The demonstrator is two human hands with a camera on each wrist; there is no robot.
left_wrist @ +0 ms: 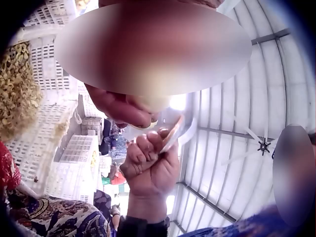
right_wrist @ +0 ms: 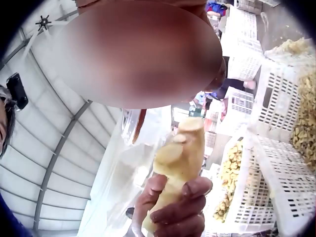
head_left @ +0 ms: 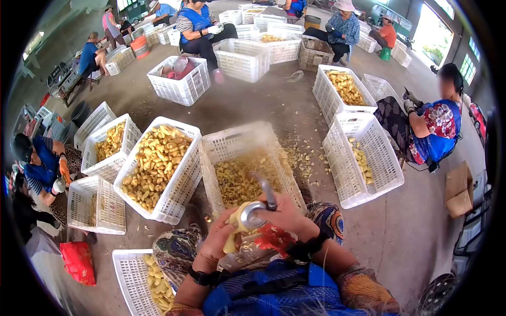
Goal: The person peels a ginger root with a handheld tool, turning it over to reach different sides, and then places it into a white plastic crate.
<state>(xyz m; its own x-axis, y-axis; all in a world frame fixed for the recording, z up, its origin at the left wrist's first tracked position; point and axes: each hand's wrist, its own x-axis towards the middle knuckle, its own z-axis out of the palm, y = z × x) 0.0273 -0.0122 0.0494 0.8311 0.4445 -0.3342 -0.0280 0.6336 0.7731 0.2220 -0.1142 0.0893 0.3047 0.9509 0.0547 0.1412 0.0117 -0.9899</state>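
Observation:
My left hand [head_left: 215,238] grips a pale, peeled piece of ginger root [right_wrist: 180,158] with stubby cut knobs, its fingers and thumb wrapped round the lower part. The right hand [head_left: 290,215] is close beside it, curled round a peeling tool [head_left: 253,215]. That tool shows a round, shiny metal part against the ginger and a curved grey part rising above the fingers. In the left wrist view, its thin edge sticks up from the right fist [left_wrist: 150,168]. Both hands are over the near end of a white crate [head_left: 208,145] holding peelings [head_left: 242,176].
Left of the peelings crate, another crate [head_left: 193,131] is heaped with ginger. A low crate [head_left: 124,263] with peeled ginger stands by my left leg. Crates of ginger [head_left: 345,87] stand at the right. A seated person [head_left: 440,124] works there; others sit further back.

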